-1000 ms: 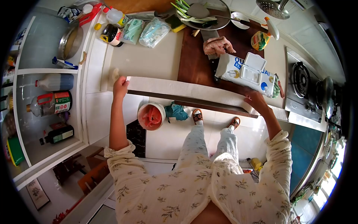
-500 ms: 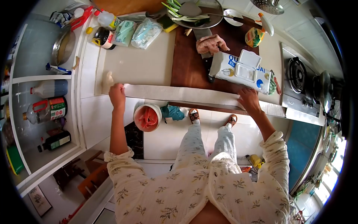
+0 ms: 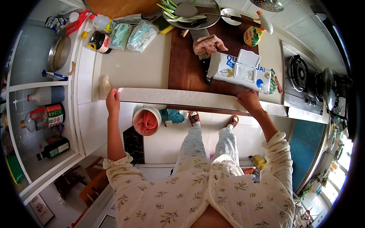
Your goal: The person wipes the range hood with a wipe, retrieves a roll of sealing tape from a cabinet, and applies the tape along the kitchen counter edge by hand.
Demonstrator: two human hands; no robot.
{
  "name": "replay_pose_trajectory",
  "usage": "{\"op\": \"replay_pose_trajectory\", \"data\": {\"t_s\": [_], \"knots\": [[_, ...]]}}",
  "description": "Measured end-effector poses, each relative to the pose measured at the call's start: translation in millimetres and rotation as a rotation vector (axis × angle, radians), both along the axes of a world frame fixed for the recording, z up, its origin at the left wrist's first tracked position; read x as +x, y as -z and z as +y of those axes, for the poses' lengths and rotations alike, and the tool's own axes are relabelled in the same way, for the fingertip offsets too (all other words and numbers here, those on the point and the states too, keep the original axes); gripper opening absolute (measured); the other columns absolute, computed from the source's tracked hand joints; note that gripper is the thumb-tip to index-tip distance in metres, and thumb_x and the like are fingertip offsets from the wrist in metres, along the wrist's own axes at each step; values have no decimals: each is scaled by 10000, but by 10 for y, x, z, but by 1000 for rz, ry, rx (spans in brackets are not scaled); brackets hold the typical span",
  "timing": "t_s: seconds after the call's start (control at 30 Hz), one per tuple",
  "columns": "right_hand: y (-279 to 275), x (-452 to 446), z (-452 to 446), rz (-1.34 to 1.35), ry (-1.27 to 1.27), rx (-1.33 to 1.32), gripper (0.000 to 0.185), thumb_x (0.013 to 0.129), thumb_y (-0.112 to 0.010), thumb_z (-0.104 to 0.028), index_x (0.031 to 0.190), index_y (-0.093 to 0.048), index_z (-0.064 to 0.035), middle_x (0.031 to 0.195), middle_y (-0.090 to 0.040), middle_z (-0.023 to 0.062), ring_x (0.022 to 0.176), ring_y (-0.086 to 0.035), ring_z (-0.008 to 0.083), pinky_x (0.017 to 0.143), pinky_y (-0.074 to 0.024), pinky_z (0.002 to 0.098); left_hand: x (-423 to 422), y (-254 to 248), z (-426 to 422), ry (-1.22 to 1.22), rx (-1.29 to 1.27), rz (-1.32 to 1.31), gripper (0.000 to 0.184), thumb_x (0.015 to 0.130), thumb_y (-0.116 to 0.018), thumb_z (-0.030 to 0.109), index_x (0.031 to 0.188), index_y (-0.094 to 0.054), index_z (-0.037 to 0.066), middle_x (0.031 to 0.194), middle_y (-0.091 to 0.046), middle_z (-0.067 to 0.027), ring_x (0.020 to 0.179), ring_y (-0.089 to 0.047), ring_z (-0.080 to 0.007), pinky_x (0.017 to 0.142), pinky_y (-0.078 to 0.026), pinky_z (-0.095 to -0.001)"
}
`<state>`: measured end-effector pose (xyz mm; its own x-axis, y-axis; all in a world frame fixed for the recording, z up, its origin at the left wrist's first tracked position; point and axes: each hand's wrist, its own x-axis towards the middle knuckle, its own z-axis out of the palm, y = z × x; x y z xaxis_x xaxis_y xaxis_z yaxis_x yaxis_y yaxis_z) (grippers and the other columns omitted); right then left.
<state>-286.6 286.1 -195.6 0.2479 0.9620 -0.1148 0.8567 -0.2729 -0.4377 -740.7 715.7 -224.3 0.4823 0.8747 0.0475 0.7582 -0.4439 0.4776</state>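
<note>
A long white strip (image 3: pixel 178 97) lies along the front edge of the counter. My left hand (image 3: pixel 113 102) pinches its left end between thumb and fingers. Farther right, my right hand (image 3: pixel 249 102) has its fingers closed over the strip, part of which runs on beyond the hand. Just behind my right hand, a pack of wipes (image 3: pixel 228 72) with its lid up rests on a dark brown board (image 3: pixel 182 64). Raw meat (image 3: pixel 208 45) lies on the board beside a knife blade (image 3: pixel 199 35), whose black handle is partly hidden by the pack.
Bottles (image 3: pixel 99 41) and plastic packets (image 3: pixel 142 36) stand at the back left. A pan with green onions (image 3: pixel 192 19), a white bowl (image 3: pixel 230 17) and a spray bottle (image 3: pixel 254 35) are behind. A stove (image 3: pixel 300 81) is right, a bucket (image 3: pixel 146 121) below on the floor.
The strip now sits closer against the counter edge, its dark gap below mostly gone. My right hand has shifted left along it, and the whole view has moved slightly.
</note>
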Motion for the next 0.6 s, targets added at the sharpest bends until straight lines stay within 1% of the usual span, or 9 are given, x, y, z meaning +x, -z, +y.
{"op": "replay_pose_trajectory", "data": {"t_s": [0.03,0.07,0.17,0.2,0.3,0.33,0.37,0.5,0.6], "knots": [[22,-23,11,-51,-17,-26,101,762,-674,-97,821,-593,-85,727,-614,104,767,-619,293,851,-434,425,59,-40,-66,57,120,60,94,887,-605,74,952,-543,46,800,-609,-101,656,-565,-253,626,-479,-361],[58,-47,18,-101,-34,-52,105,761,-671,-93,826,-588,-90,723,-613,96,772,-620,285,861,-429,425,118,-85,-126,49,113,50,119,845,-628,44,918,-535,41,817,-593,-139,701,-556,-332,683,-465,-397],[77,-92,6,-192,-42,-89,113,764,-653,-80,845,-576,-94,721,-613,82,781,-621,270,884,-420,423,145,-46,-159,128,212,83,131,818,-630,2,884,-524,40,809,-577,-130,733,-559,-329,679,-460,-397],[82,-116,9,-211,-39,-93,115,765,-646,-76,852,-572,-93,723,-613,80,783,-621,266,890,-417,422,171,-53,-194,102,189,95,159,757,-642,-38,855,-546,42,863,-586,-136,805,-573,-353,690,-454,-438],[157,-148,-18,-298,-45,-100,103,784,-619,-82,881,-590,-100,737,-622,72,770,-627,259,895,-414,433,196,-59,-214,159,291,151,162,728,-641,-49,842,-567,40,864,-588,-137,815,-576,-362,694,-459,-452],[183,-174,-24,-343,-47,-98,119,803,-587,-81,917,-611,-106,743,-631,64,777,-635,239,901,-412,442,219,-81,-228,156,305,171,173,696,-645,-59,828,-584,35,864,-586,-138,829,-578,-368,709,-463,-464],[208,-194,-26,-375,-51,-86,133,801,-584,-77,926,-616,-108,744,-632,61,780,-637,233,902,-412,444,240,-103,-244,152,311,191,142,724,-649,-34,813,-563,37,859,-571,-129,839,-565,-356,719,-454,-443],[331,-240,-50,-465,-46,5,174,771,-582,-70,934,-626,-111,745,-631,61,773,-634,225,906,-411,440,239,48,-232,85,434,290,153,708,-676,-10,803,-581,62,854,-568,-111,848,-575,-336,725,-465,-431],[331,-283,-59,-474,-2,66,161,749,-590,-79,907,-619,-99,746,-621,73,771,-627,236,903,-408,434,256,36,-312,44,492,237,158,725,-677,11,819,-570,79,876,-570,-89,858,-575,-318,747,-462,-424]]}}
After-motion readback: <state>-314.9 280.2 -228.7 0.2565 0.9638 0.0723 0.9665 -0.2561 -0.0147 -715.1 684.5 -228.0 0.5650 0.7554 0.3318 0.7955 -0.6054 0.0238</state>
